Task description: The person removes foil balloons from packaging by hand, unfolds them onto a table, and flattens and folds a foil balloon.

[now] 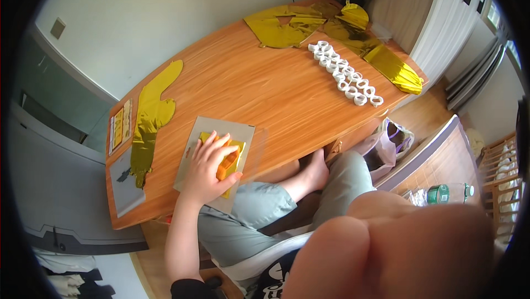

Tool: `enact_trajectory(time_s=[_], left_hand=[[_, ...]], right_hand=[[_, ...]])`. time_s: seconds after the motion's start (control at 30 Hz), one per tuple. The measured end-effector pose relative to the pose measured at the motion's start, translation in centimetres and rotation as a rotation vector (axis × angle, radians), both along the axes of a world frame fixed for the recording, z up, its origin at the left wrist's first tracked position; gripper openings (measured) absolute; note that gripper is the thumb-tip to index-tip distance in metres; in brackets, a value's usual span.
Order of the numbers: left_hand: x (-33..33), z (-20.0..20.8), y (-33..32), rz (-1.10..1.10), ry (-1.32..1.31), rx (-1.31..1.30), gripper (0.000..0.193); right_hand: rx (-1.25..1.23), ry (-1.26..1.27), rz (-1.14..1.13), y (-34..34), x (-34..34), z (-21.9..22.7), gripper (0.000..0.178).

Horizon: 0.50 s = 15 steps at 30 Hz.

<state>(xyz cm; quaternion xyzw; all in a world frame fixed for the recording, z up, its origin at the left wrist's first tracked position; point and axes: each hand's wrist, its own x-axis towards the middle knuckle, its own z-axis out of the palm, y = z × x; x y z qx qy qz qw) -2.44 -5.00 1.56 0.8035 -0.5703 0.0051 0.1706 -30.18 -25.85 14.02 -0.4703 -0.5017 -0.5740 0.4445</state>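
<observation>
My left hand lies with its fingers stretched and spread over a small orange shaped piece. Beneath that is a shiny yellow foil-like sheet, on a grey flat board at the table's near edge. A clear sheet sticks out beyond the board's right side. My palm and fingers cover part of the orange piece. Large and blurred at the lower right, close to me, is bare skin that seems to be my raised right arm or hand; no fingers can be made out.
Gold foil strips lie on the wooden table, at left and far right. Several white rings stand in rows. A printed card and a pale sheet lie left. A bag and a plastic bottle are at right.
</observation>
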Motion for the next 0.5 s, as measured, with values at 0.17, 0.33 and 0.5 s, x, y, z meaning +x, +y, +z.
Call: enact_trajectory(time_s=[0.17, 0.33, 0.5], left_hand=[[0.3, -0.4, 0.0, -0.015, 0.013, -0.02, 0.055], [0.6, -0.2, -0.4, -0.033, 0.01, -0.001, 0.055], [1.3, -0.8, 0.3, -0.048, 0.018, 0.033, 0.054]], right_hand=[[0.008, -0.034, -0.01, 0.2, 0.3, -0.3, 0.03], [0.027, -0.047, -0.006, 0.3, 0.2, -0.7, 0.03], [0.067, -0.07, 0.001, 1.6, 0.5, -1.1, 0.031]])
